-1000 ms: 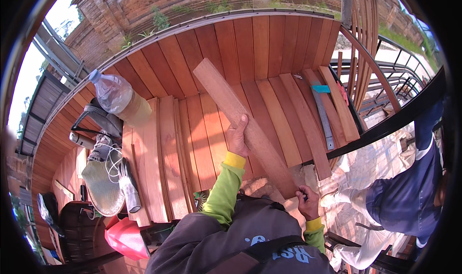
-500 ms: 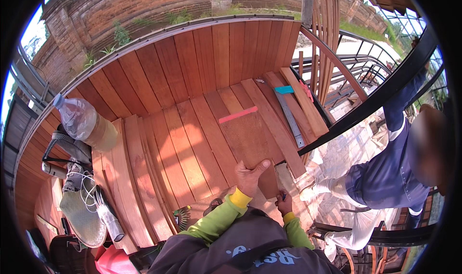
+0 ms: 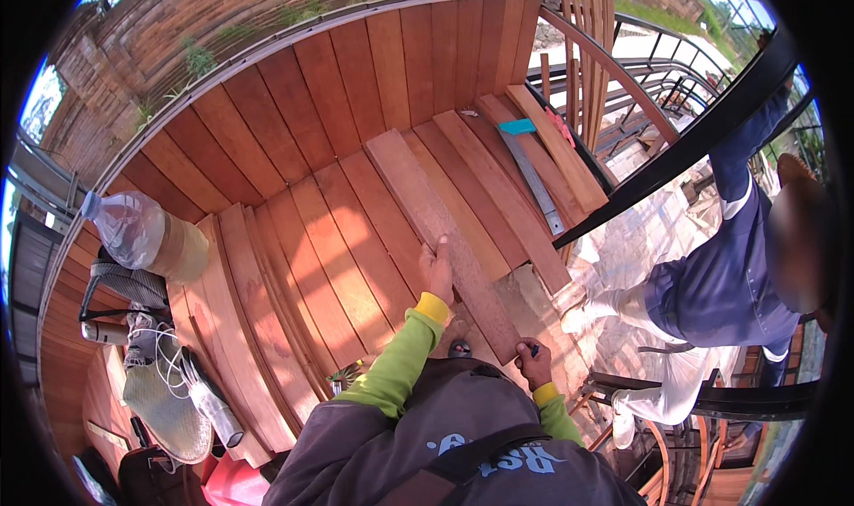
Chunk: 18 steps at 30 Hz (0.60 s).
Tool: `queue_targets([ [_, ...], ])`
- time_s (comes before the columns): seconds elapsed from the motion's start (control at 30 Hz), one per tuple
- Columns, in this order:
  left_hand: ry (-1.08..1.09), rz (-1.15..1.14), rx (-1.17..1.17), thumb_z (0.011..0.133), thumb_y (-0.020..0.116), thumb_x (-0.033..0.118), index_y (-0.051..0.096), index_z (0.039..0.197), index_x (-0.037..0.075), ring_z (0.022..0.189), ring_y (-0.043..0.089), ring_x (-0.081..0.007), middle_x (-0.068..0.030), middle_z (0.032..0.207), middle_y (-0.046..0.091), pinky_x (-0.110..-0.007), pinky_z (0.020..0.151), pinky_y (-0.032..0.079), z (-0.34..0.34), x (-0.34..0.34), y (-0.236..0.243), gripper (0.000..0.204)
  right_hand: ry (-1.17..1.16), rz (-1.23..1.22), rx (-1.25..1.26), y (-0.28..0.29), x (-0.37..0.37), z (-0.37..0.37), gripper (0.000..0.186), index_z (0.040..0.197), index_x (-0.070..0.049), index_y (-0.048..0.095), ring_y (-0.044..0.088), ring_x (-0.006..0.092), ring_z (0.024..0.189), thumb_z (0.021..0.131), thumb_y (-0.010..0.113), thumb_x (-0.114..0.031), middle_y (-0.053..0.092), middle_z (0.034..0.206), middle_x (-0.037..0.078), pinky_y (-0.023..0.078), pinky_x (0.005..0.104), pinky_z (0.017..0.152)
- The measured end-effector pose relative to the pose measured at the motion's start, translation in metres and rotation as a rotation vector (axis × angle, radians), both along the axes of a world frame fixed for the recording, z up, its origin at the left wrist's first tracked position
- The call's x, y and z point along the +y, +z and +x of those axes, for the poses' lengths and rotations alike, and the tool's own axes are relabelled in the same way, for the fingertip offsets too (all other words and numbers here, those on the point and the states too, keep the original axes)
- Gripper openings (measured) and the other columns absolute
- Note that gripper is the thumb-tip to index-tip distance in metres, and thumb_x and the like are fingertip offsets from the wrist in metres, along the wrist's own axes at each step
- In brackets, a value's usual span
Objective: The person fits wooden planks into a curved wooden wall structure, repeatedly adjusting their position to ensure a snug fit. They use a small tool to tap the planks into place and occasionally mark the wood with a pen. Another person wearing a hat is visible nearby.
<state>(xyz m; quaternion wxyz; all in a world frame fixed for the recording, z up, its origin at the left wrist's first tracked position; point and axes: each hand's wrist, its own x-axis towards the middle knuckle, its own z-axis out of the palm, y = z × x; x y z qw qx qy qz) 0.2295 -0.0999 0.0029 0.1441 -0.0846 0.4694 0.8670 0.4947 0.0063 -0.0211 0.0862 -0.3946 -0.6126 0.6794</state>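
My left hand [image 3: 436, 269] is closed around the edge of a long brown wooden plank [image 3: 454, 248], about halfway along it. The plank runs slantwise over the fitted boards [image 3: 342, 253], from the far middle toward my body. At its near end is my right hand [image 3: 534, 364], fingers curled at the plank's corner. A small dark blue object [image 3: 535, 350] pokes out of that hand; its kind is too small to tell. Right of the plank, more loose planks [image 3: 489, 186] lie side by side. A square with a teal handle [image 3: 518, 127] and a grey metal blade rests on them.
At the left stand a big plastic bottle [image 3: 147, 235], shoes [image 3: 165, 408] and stacked planks [image 3: 245, 301]. A black curved metal rail [image 3: 658, 181] crosses at the right. Beyond it, a person in dark blue [image 3: 712, 284] is close by. A brick wall [image 3: 258, 26] runs behind.
The plank in my left hand has turned from its wide face with a reddish end to a narrower look, its far end now farther left. My left hand has moved up and slightly left.
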Motion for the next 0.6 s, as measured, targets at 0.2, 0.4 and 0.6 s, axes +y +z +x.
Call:
queue_targets([
  [0.2,-0.12,-0.084,-0.088,0.091,0.054,0.016,0.053,0.104,0.002,0.089,0.059,-0.0159,-0.0066,0.099,0.061,-0.032,0.078,0.048,0.034,0.02,-0.018,0.02,-0.027,-0.085,0.025,0.035,0.007,-0.01,0.023,0.091,0.001,0.06,0.045,0.0064,0.045,0.085,0.064,-0.021,0.051,0.061,0.0,0.032,0.0195,0.038],
  [0.4,-0.23,-0.138,-0.148,0.09,0.053,0.017,0.053,0.107,0.002,0.088,0.061,-0.0202,-0.009,0.098,0.062,-0.039,0.074,0.051,0.006,0.025,-0.021,0.022,-0.068,-0.127,0.127,0.04,0.014,-0.035,0.029,0.091,-0.001,0.059,0.043,0.0059,0.043,0.084,0.067,-0.028,0.05,0.058,0.0,0.028,0.0186,0.035],
  [0.6,-0.321,-0.449,-0.052,0.091,0.052,0.025,0.051,0.102,-0.002,0.072,0.063,-0.0231,-0.0128,0.086,0.061,-0.036,0.056,0.053,-0.012,0.027,-0.038,0.029,-0.119,-0.178,0.142,0.033,0.019,-0.052,0.023,0.088,-0.003,0.058,0.043,0.0059,0.041,0.084,0.066,-0.024,0.048,0.055,-0.001,0.029,0.0193,0.033],
])
